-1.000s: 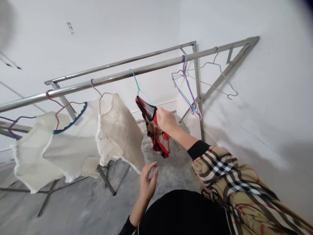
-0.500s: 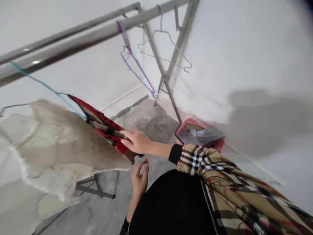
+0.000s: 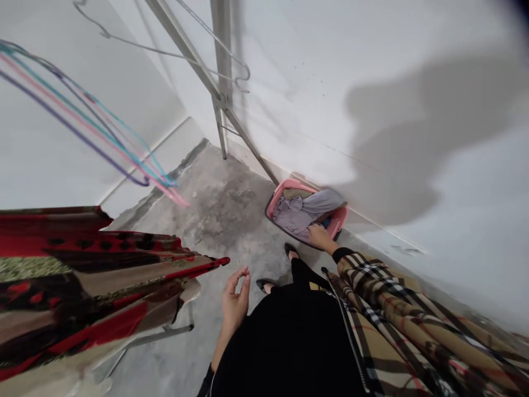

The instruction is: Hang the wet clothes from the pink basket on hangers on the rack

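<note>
My right hand [image 3: 322, 237] is down at the near rim of a pink laundry basket [image 3: 340, 218] on the floor. Its fingers are closed on the edge of a lavender-grey garment [image 3: 293, 216] in the basket; the fingertips are partly hidden. My left hand [image 3: 236, 300] hovers in front of my body, thumb and fingers apart and loosely curved, holding nothing. A red, black and beige patterned garment [image 3: 103, 298] hangs at the left, its tip close to my left hand but apart from it.
A metal drying rack's crossed legs [image 3: 223, 102] stand by the wall, with a wire hanger [image 3: 165, 53] in front. Several coloured hangers [image 3: 95, 118] hang at upper left. A pale garment [image 3: 78, 372] shows beneath the patterned one. My shoes [image 3: 291, 251] are near the basket.
My right hand has left the patterned garment and moved right and down to the basket. The view has swung right and downward. My left hand keeps nearly the same pose.
</note>
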A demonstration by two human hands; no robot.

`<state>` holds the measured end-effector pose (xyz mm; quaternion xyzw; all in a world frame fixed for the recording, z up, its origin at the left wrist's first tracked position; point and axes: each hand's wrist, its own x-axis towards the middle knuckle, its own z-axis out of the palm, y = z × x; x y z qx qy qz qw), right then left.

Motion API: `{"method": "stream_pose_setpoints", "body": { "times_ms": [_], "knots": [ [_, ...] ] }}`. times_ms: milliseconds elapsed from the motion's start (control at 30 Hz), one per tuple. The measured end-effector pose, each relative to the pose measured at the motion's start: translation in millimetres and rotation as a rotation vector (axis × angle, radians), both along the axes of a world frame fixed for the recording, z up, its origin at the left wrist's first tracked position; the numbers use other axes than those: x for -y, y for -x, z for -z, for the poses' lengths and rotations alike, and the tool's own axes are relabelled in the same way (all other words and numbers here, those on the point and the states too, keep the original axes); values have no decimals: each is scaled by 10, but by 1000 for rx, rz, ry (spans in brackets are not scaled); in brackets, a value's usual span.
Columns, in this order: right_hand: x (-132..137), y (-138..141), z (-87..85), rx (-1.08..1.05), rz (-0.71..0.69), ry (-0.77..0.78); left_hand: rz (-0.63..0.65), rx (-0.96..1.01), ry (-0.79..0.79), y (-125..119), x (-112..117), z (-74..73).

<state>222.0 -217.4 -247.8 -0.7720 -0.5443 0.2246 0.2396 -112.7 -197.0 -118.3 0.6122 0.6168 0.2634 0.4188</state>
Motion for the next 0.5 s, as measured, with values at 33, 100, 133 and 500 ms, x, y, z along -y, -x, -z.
{"method": "stream_pose_setpoints", "body": {
  "times_ms": [33,100,133,500],
  "knots": [
    [-9,-145,78,6,29,33,8,-7,15,-78,-11,23],
    [-78,-402,233,16,69,68,12,-23,46,-216,-27,69],
    [-132,-516,306,23,80,78,7,-31,63,-273,-32,90],
    [-873,-1275,946,25,55,60,-154,-201,233,-419,28,289]
  ]
}}
